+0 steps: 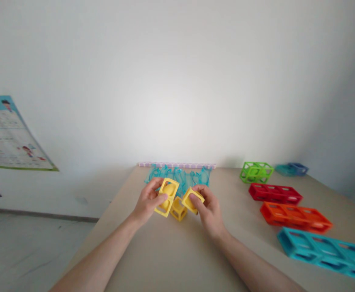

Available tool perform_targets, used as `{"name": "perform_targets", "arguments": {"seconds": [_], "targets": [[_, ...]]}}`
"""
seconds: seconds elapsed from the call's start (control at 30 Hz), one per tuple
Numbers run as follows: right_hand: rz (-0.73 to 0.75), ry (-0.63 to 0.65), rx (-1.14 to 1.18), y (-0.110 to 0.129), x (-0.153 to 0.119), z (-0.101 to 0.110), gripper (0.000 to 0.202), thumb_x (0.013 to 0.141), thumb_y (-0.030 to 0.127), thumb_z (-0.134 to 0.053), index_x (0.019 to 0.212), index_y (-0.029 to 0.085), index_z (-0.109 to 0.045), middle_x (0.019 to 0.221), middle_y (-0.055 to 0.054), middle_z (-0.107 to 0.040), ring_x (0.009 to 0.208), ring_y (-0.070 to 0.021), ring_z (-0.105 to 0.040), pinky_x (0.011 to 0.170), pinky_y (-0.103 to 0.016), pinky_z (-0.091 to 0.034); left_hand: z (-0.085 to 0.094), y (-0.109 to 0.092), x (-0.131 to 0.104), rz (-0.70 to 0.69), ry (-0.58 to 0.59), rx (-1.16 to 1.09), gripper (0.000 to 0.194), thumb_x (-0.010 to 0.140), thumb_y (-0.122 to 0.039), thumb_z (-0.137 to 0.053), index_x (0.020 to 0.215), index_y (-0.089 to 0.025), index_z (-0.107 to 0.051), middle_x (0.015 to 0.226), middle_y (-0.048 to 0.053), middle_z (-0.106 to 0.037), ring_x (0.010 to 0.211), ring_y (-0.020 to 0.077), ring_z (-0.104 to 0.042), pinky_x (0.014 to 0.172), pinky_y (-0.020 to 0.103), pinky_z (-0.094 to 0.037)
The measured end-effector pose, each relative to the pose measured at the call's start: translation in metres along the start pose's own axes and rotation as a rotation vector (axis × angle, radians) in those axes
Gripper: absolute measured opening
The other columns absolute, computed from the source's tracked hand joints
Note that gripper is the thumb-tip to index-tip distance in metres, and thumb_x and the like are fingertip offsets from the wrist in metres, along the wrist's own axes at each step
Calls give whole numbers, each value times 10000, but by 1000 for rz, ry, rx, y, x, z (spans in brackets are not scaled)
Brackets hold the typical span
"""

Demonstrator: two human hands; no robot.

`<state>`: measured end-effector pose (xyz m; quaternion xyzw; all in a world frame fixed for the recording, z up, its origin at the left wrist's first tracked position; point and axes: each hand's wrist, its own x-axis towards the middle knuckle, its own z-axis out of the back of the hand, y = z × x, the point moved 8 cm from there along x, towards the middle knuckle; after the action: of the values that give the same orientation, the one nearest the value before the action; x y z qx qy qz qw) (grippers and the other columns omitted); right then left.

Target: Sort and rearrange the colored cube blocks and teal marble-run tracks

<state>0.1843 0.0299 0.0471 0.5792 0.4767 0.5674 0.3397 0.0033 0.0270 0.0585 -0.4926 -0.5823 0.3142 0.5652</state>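
Observation:
My left hand [148, 201] grips a yellow two-cell block [169, 194] with open window-like sides, the thumb pressed on its face. Across from it, my right hand [209, 207] pinches a smaller yellow cube [192, 200], its thumb over the near side. A gap separates the two held pieces. Below and between them, another yellow cube [178, 209] with open faces rests on the table. Just behind the hands lies a crumpled, see-through turquoise piece [182, 178], partly hidden by them.
On the right of the table [165, 259] sit a green frame block [255, 172], a red block row [274, 194], an orange row [296, 217] and a turquoise row [326, 251]. Blue pieces [297, 168] lie in the far right corner. A patterned strip [177, 165] runs along the wall.

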Motion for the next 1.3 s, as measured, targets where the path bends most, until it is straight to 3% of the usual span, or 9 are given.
{"name": "perform_targets", "arguments": {"seconds": [0.2,0.37,0.57,0.67,0.77,0.9,1.3], "targets": [[-45,45,23,0,-2,-8,331,775,458,-683,904,178,-564,723,18,-552,531,-84,-439,476,-206,-373,-14,1,-3,6,100,67,357,719,-306,-746,1016,-174,-598,973,49,-628,824,175,-618,714,260,-498],[-40,48,32,-1,-2,-7,328,763,450,-698,899,178,-573,722,18,-561,558,-91,-468,504,-205,-390,-19,3,-7,68,137,10,361,743,-274,-735,991,-218,-479,925,9,-592,744,137,-595,625,225,-494],[-29,108,24,-3,-5,-11,306,810,454,-656,931,183,-584,741,12,-568,617,-108,-507,566,-220,-428,-30,2,-12,138,184,28,725,704,-229,-771,1290,-291,-349,953,9,-608,749,142,-602,643,238,-515],[18,150,-21,2,-9,-15,290,830,434,-644,974,194,-569,825,-4,-587,720,-129,-541,638,-234,-453,-31,4,-12,153,198,81,610,697,-245,-779,1228,-241,-479,930,11,-611,763,138,-592,659,225,-508],[-1,193,-32,1,-11,-20,324,823,408,-663,1039,210,-524,836,7,-576,684,-117,-526,617,-234,-448,-27,4,-11,133,182,116,475,693,-263,-783,1108,-213,-558,912,2,-614,772,131,-584,663,211,-495],[-14,227,-23,-1,-12,-23,331,810,391,-682,1022,210,-505,800,24,-545,622,-99,-490,590,-234,-435,-28,3,-12,136,205,135,442,683,-282,-788,1060,-197,-572,858,-12,-606,727,120,-570,625,200,-475],[12,250,-48,4,-12,-25,332,805,391,-687,1013,197,-516,828,12,-541,706,-121,-503,621,-236,-422,-28,-4,-11,122,197,160,448,659,-287,-789,1048,-187,-590,843,-7,-600,709,119,-552,614,202,-469]]}}
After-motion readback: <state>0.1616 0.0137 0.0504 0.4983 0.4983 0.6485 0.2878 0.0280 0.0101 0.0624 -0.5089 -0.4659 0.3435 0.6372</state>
